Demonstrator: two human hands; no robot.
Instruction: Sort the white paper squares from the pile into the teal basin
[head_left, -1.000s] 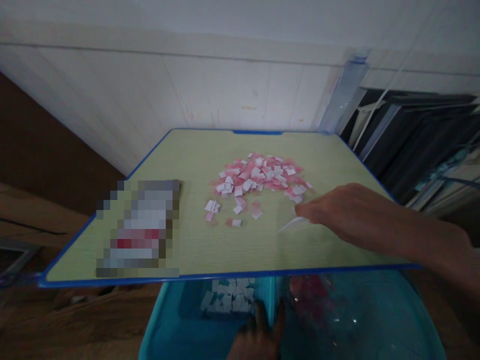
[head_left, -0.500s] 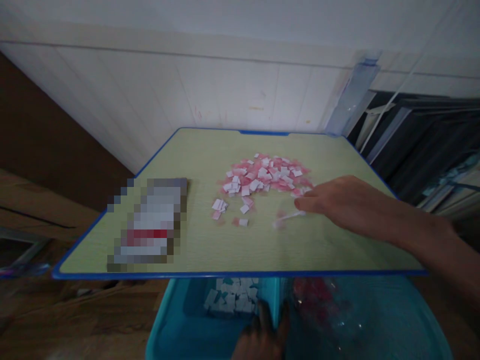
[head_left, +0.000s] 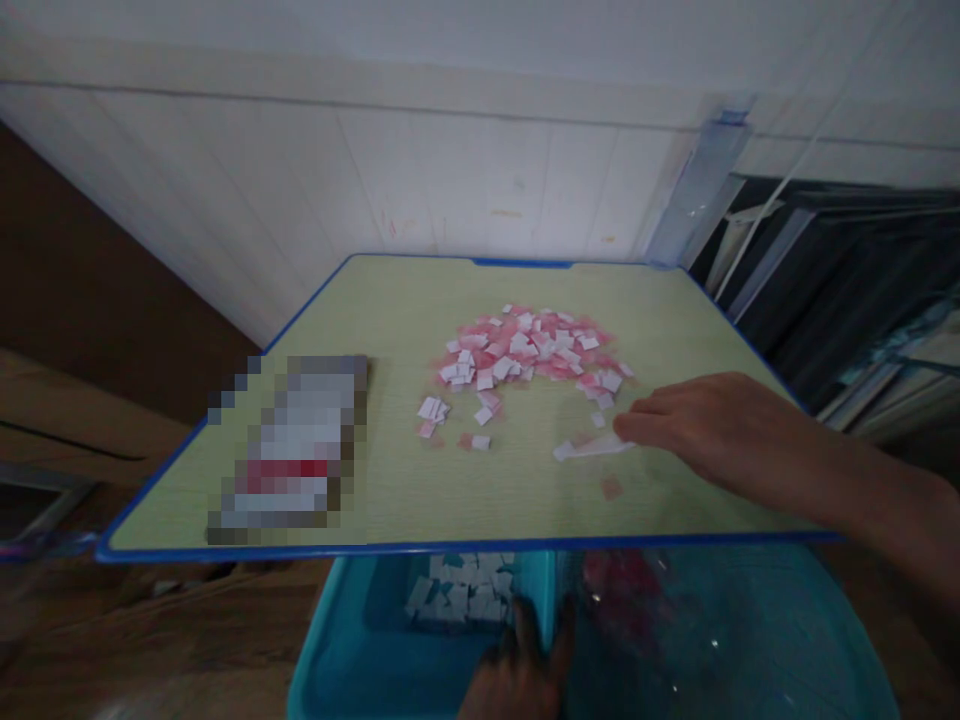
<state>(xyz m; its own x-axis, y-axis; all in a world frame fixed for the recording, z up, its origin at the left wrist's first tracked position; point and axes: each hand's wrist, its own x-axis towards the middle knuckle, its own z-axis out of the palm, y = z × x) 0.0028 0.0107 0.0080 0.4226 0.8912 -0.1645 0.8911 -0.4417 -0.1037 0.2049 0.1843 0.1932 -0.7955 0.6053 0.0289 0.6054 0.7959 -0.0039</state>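
Observation:
My right hand (head_left: 697, 425) is over the right part of the tabletop with its fingers pressed together. A blurred whitish strip (head_left: 592, 447) reaches from its fingertips to the left; its kind is unclear. Just beyond the fingers lies a pile of small white and pink square pieces (head_left: 517, 345). A single pink square (head_left: 612, 487) rests on the board near the strip. Below the board's front edge, my left hand (head_left: 514, 670) is at the teal basin's divider (head_left: 550, 595), index finger and thumb apart on either side of it. I cannot tell if it touches.
The board (head_left: 390, 500) has a blue rim. A pixelated flat object (head_left: 292, 440) lies on its left side. White squares (head_left: 465, 590) sit in the basin's left compartment, red pieces (head_left: 622, 590) in the right. A clear bottle (head_left: 697, 190) stands at the back right.
My right hand has moved slightly right and toward me. The whitish strip now reaches its fingertips. A pink square and some white pieces have come into view near it. The left hand stays about where it was.

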